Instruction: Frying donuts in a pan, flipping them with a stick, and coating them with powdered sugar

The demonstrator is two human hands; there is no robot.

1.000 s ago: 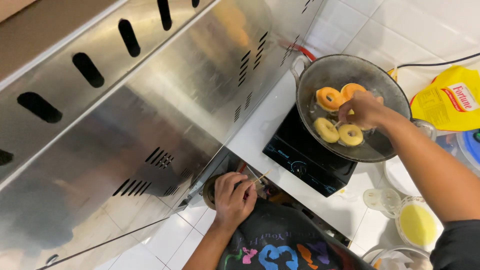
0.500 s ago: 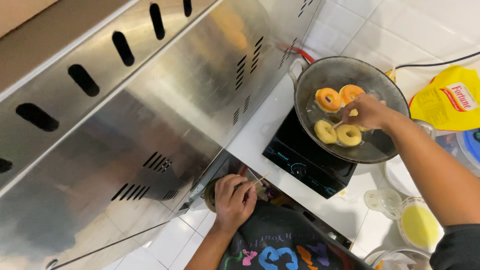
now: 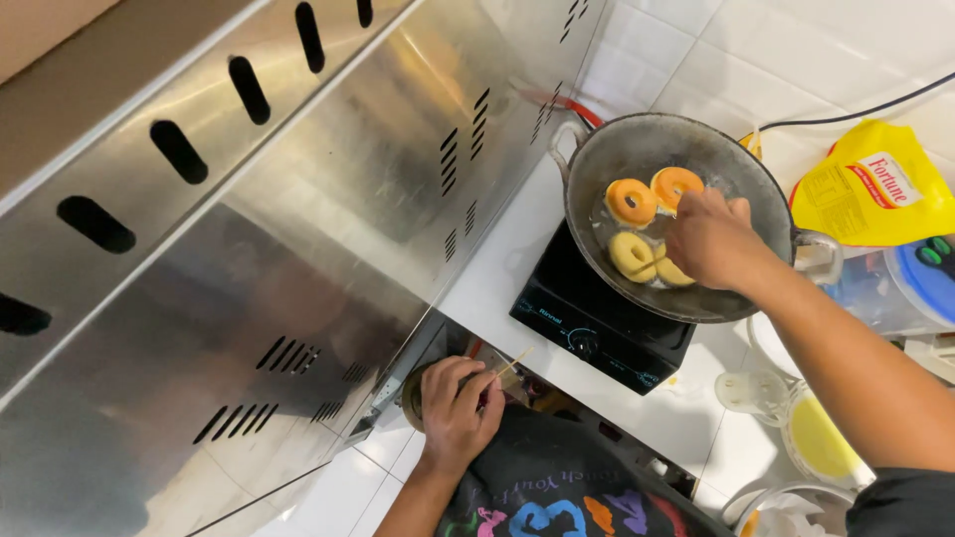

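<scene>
While steel looms: white-tiled counter [image 3: 517, 249].

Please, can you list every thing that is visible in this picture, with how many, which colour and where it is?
doughnut rings: four, two orange-brown and two paler yellow, in oil inside the pan
pan: one, dark grey, on the cooktop
cooktop: one, black, on the white counter
steel hood: one, silver with dark slots, upper left
pouch: one, yellow, on the right behind the pan
cable: one, black, along the white tiled wall
container with yellow contents: one, clear, lower right
thin stick: one, pale, at the left hand
left hand: one, at the counter edge, holding the stick
right hand: one, over the pan by the doughnut rings
</scene>
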